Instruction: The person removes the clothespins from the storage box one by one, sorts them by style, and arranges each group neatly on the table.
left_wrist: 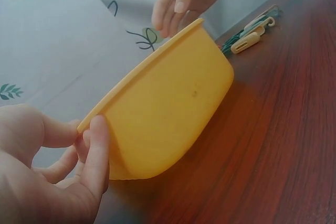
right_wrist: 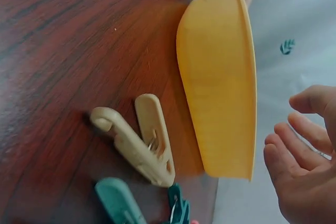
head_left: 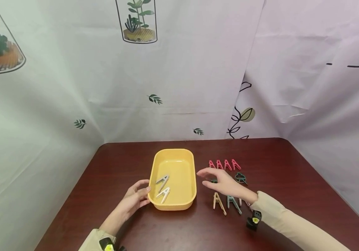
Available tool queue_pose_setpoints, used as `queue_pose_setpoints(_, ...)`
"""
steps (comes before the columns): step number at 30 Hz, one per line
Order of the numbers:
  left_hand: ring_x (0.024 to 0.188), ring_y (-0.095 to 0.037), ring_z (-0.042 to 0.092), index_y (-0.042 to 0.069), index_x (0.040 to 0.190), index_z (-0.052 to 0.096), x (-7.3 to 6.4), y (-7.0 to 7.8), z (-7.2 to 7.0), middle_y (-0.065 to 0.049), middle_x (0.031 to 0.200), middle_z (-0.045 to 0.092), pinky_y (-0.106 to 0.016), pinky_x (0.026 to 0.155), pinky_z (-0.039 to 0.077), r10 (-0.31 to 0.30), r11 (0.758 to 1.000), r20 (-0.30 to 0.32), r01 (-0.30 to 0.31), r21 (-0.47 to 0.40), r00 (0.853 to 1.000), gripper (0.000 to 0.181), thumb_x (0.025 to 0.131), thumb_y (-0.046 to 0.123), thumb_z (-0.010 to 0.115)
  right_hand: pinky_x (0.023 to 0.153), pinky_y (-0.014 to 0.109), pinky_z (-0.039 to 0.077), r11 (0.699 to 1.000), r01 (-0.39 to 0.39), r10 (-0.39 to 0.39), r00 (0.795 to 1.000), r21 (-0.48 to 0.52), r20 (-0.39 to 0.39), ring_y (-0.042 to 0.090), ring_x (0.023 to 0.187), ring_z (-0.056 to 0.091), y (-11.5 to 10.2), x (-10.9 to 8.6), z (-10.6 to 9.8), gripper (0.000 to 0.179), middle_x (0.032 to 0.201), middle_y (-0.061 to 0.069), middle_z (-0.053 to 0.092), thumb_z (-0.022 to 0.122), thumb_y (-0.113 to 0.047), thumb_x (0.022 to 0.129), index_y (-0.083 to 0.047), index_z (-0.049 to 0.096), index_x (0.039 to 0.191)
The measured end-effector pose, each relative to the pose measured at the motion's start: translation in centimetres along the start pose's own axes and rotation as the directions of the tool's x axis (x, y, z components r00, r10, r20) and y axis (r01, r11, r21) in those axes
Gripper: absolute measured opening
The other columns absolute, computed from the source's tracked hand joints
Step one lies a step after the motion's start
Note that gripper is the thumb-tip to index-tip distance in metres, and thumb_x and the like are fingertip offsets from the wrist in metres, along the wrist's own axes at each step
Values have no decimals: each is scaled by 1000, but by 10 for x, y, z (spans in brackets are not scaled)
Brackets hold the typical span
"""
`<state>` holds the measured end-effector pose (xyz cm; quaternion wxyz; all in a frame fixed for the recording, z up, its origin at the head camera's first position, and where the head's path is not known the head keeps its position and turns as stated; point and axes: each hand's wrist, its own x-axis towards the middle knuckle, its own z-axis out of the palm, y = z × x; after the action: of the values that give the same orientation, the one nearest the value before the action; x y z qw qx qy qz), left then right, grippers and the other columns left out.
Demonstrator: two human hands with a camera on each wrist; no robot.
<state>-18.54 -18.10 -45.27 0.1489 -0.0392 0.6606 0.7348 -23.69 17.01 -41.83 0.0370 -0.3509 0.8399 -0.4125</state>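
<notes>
My left hand (head_left: 131, 201) pinches the left rim of a yellow plastic basin (head_left: 189, 205), thumb and fingers at its edge in the left wrist view. Inside the basin lie a grey clothespin (head_left: 163, 181) and a white clothespin (head_left: 165, 194). My right hand (head_left: 226, 183) hovers just right of the basin, fingers loosely bent and apart, with nothing between them in the right wrist view. Below it on the table are a beige clothespin (head_left: 217, 202) and a teal clothespin (head_left: 233, 203). A pale pinkish clothespin is partly hidden by my right wrist.
Several red clothespins (head_left: 227, 164) stand in a row behind my right hand. A dark green clip (head_left: 240, 178) lies nearer, and another green one is mostly covered by the hand. The dark red wooden table (head_left: 119, 164) meets pale fabric walls (head_left: 179, 76) at the back and sides.
</notes>
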Motion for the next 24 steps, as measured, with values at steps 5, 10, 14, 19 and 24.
queue_pose_setpoints(5, 74, -7, 61, 2, 141, 30, 0, -1, 0, 4, 88, 62, -24, 71, 55, 0, 1000, -3, 0, 2, 1000, 52, 98, 18, 56, 97, 46, 49, 999, 24, -23, 1000, -26, 18, 26, 115, 60, -5, 10, 9, 36, 126, 7, 64, 65, -17, 92, -9, 60, 127)
queue_pose_setpoints(10, 73, -7, 60, 2, 141, 30, 0, -1, 0, 4, 89, 61, -22, 70, 54, -3, 1000, -8, 3, 0, 1000, 52, 98, 17, 55, 98, 44, 50, 996, 65, -62, 997, -54, 42, 24, 115, 61, -13, 19, 18, 37, 126, 7, 64, 65, -10, 90, -8, 59, 127)
queue_pose_setpoints(14, 71, -6, 59, 3, 141, 30, 0, 0, 0, 5, 87, 61, -20, 68, 54, -8, 1000, -14, 8, -6, 1000, 51, 98, 15, 55, 98, 41, 50, 995, 83, -78, 993, -60, 87, 23, 117, 60, -20, 26, 22, 38, 127, 9, 64, 65, -10, 90, -6, 59, 127)
queue_pose_setpoints(19, 73, -6, 60, 3, 139, 31, 1, 1, 0, 3, 89, 61, -21, 68, 54, 1, 1000, -10, -1, -9, 1000, 49, 98, 15, 55, 99, 36, 50, 991, 93, -72, 977, -100, 199, 21, 116, 60, -25, 37, 29, 37, 126, 8, 64, 64, -12, 91, -5, 59, 127)
queue_pose_setpoints(24, 73, -6, 60, 2, 139, 31, 1, 1, 0, 3, 89, 61, -21, 68, 54, 0, 1000, -9, 0, -6, 1000, 48, 98, 13, 54, 98, 33, 50, 986, 118, -75, 945, -118, 318, 22, 116, 61, -30, 49, 36, 37, 127, 10, 64, 63, -11, 91, -2, 59, 127)
